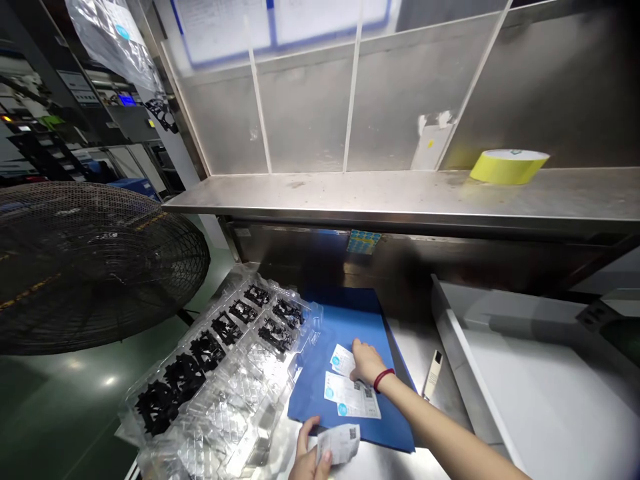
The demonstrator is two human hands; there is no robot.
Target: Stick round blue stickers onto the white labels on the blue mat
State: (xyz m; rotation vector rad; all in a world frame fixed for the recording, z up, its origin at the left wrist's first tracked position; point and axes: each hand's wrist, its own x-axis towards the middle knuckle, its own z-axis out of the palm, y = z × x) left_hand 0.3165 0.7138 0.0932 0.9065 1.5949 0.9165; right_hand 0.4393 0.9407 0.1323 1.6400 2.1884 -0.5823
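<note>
In the head view my left hand [309,460] is at the bottom edge, its thumb pressed on a curled white label [340,443] with printing and a small code. My right hand [369,363], a dark red band at its wrist, rests over the blue sheet [350,313] with its fingers curled down. Against its fingers lies a small white label [341,359] with a blue dot. Just below, overlapping white labels [357,398] with blue dots lie flat on the blue sheet. The right fingertips are partly hidden, so what they pinch does not show.
Clear plastic trays [235,373] with several black parts [207,350] stand at left, beside a large black fan [100,267]. A white bin [540,380] is at right, with a cream-coloured cutter-like tool [433,375] nearby. Yellow tape [510,168] sits on the metal shelf [350,190].
</note>
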